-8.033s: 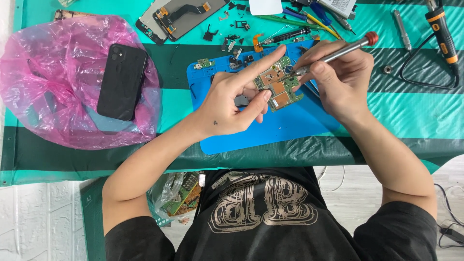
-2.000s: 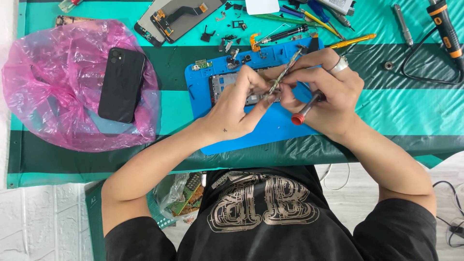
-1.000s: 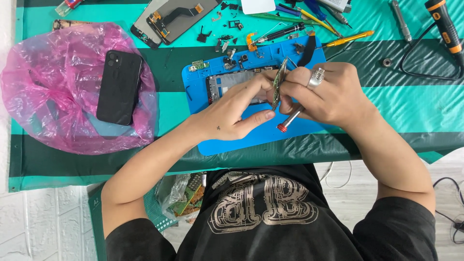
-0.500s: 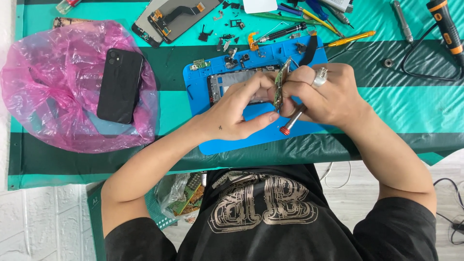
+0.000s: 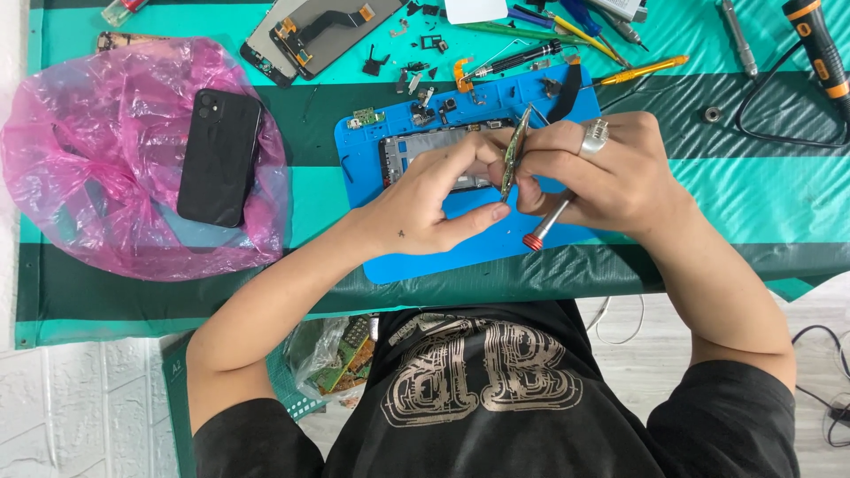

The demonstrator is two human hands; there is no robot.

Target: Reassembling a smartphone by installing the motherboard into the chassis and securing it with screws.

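Over the blue work mat (image 5: 425, 257) both my hands pinch a small green circuit board (image 5: 511, 161), held on edge. My left hand (image 5: 434, 190) grips it from the left with thumb and fingers. My right hand (image 5: 602, 168), wearing a silver ring, grips it from the right and also keeps a screwdriver with a red end cap (image 5: 542, 228) tucked in its palm. Under my hands lies an opened phone frame (image 5: 416, 152) on the mat.
A black phone (image 5: 220, 156) rests on a pink plastic bag (image 5: 106, 177) at the left. A dismantled phone screen (image 5: 314, 34), small parts, tweezers and pens lie along the far edge. An orange-handled tool and black cable (image 5: 819, 53) sit far right. A bag of circuit boards (image 5: 341, 354) is on my lap.
Eight seconds ago the board lay flat with the screwdriver tip on it. Both hands have since turned it on edge, the screwdriver now tucked in my right palm. Little has moved in the last second.
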